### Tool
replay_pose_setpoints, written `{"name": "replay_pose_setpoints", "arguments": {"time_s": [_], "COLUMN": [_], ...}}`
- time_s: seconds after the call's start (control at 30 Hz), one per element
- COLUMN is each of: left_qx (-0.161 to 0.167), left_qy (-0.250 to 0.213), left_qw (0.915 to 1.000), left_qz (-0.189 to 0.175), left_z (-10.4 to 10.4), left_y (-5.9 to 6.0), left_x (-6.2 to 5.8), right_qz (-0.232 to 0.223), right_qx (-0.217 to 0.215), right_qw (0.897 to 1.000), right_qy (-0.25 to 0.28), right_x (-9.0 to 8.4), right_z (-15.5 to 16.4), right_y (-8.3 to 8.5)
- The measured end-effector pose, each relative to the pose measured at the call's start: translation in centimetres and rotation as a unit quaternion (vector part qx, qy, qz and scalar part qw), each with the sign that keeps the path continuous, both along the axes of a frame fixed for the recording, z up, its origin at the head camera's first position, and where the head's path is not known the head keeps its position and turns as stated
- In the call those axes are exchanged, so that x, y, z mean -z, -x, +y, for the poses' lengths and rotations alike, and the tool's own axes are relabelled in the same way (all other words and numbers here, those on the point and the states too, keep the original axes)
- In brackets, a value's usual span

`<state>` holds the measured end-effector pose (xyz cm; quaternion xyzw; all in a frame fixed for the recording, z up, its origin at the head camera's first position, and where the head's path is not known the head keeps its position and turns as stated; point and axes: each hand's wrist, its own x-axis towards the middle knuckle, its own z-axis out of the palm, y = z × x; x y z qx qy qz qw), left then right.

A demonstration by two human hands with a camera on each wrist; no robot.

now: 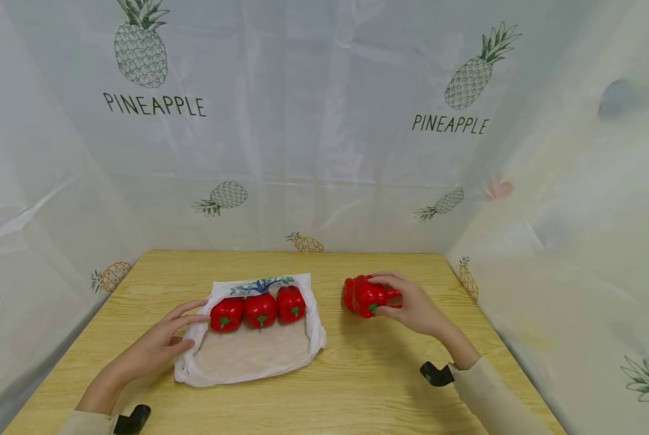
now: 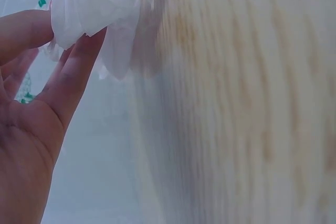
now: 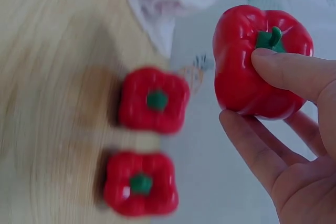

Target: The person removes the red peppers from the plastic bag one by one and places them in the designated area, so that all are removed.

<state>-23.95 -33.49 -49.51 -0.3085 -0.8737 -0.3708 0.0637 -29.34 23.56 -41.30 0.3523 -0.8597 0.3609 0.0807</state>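
— Your left hand (image 1: 158, 345), low and left of centre in the head view: what has it got?

— Straight fingers lie on the left rim of the white bag (image 1: 251, 356), gripping nothing. Three red peppers (image 1: 259, 309) sit in a row across its upper part, touching one another.

— And your right hand (image 1: 411, 307)?

— You grasp a fourth red pepper (image 3: 257, 66), thumb by its green stem, fingers beneath. It sits right of centre, well apart from the bag.

— Room to move?

— Bare worktop (image 1: 368, 374) lies between bag and held pepper, and along the lower edge. In the right wrist view, two more peppers (image 3: 153, 99) lie at lower left, blurred.
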Motion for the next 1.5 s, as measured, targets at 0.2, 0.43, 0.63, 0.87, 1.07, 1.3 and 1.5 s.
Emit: {"name": "replay_pose_setpoints", "arguments": {"time_s": [0.2,0.43,0.63,0.87,1.07,1.3,1.5], "left_qx": [-0.003,-0.002,-0.004,-0.002,0.003,-0.003,-0.007], "left_qy": [-0.002,-0.004,-0.004,-0.007,-0.013,-0.010,-0.013], "left_qw": [0.9999,0.9999,1.0000,0.9999,0.9997,0.9997,0.9994], "left_qz": [-0.015,-0.012,-0.005,-0.009,-0.020,-0.021,-0.032], "left_z": [0.0,0.1,0.2,0.1,0.1,0.0,0.0], "left_y": [0.0,-0.3,-0.4,-0.4,-0.3,-0.4,-0.4], "left_x": [-0.2,-0.2,-0.4,-0.5,-0.3,-0.2,-0.1], "right_qz": [-0.008,-0.008,0.001,0.007,0.010,0.019,0.005], "right_qx": [0.039,0.062,0.080,0.102,0.110,0.108,0.097], "right_qw": [0.999,0.998,0.997,0.995,0.994,0.994,0.995], "right_qy": [0.004,0.011,0.009,-0.014,-0.017,-0.027,-0.039], "right_x": [0.0,0.2,0.6,1.0,1.3,1.9,3.2], "right_z": [3.8,7.3,10.0,12.2,13.3,13.8,14.2], "right_y": [1.0,2.0,2.5,3.3,3.8,4.5,5.4]}}
